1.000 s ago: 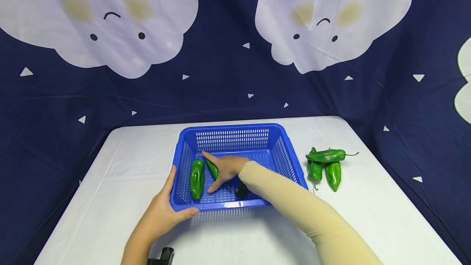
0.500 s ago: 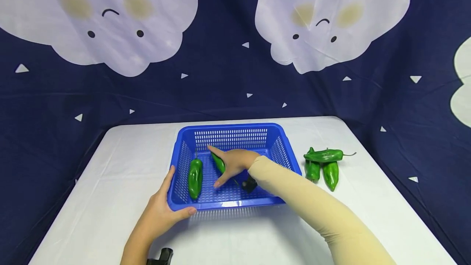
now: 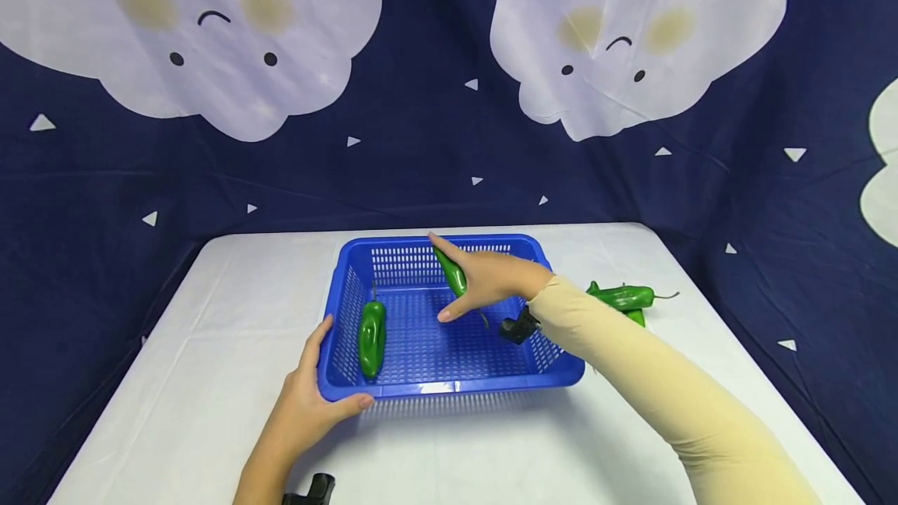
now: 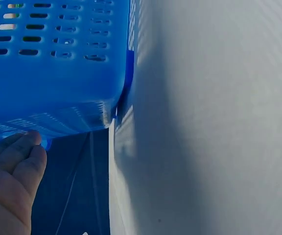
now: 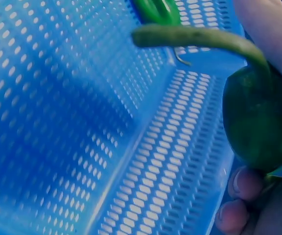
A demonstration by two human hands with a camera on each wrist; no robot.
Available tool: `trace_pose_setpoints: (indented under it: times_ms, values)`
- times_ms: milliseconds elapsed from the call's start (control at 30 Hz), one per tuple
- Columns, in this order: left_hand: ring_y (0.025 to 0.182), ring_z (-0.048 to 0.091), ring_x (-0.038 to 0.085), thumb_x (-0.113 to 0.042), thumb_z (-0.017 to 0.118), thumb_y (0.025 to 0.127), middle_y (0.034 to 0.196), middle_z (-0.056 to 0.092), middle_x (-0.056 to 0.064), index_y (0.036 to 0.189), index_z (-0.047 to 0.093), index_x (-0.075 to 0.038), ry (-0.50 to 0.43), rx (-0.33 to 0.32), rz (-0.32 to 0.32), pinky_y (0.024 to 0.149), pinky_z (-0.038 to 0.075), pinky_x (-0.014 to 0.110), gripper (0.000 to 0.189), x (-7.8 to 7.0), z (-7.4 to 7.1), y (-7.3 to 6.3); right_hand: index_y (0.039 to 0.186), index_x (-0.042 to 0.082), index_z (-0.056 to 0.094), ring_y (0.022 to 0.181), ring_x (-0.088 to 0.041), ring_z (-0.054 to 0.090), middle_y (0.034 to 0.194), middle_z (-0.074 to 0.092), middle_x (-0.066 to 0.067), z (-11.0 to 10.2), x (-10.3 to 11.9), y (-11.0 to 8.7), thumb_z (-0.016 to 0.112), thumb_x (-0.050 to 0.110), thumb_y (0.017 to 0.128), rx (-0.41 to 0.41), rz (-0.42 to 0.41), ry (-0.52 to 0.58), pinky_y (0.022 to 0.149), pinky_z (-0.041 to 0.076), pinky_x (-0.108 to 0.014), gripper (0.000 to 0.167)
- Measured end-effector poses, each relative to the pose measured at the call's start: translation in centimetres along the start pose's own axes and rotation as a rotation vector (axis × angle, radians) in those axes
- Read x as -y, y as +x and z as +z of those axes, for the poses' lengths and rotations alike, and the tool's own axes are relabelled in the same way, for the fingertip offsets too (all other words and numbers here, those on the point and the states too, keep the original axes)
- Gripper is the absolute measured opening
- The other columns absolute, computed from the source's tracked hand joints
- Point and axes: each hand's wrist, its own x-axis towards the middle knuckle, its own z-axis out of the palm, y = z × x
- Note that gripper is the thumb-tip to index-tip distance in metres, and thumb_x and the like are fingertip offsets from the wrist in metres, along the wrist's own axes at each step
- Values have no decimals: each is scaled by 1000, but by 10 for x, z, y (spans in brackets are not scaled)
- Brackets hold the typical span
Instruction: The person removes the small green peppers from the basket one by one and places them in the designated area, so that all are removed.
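My right hand grips a long green pepper above the blue plastic basket. Close up in the right wrist view, the pepper has a curved stem, and my fingertips show below it. On the basket's floor, near its left wall, lies another green pepper. My left hand holds the basket's front left corner, thumb on the front rim and fingers along the left side. In the left wrist view, fingers touch the basket's rim from outside.
Right of the basket, several green peppers lie piled on the white-covered table; my right sleeve partly hides them. Behind the table hangs a dark blue cloth with cloud prints. A black wrist device is over the basket.
My right hand has lifted the pepper from the basket's floor and carried it up and to the right. The left hand keeps its place at the basket corner.
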Motion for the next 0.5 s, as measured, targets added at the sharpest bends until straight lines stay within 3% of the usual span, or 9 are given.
trace_pose_setpoints:
  times_ms: [133, 500]
  values:
    - [120, 60, 47, -36, 92, 65, 145, 48, 30, 159, 16, -27, 2, -22, 23, 97, 49, 63, 122, 2, 1, -1, 153, 49, -14, 83, -20, 59, 104, 59, -5, -8, -8, -11, 78, 72, 65, -42, 4, 15, 71, 51, -33, 130]
    - [120, 60, 46, -36, 93, 63, 146, 49, 27, 159, 21, -26, -14, -56, 15, 97, 49, 63, 120, 4, 6, -2, 150, 53, -18, 81, -19, 60, 98, 61, -5, -21, -36, -42, 78, 72, 65, -125, 30, 82, 74, 52, -33, 130]
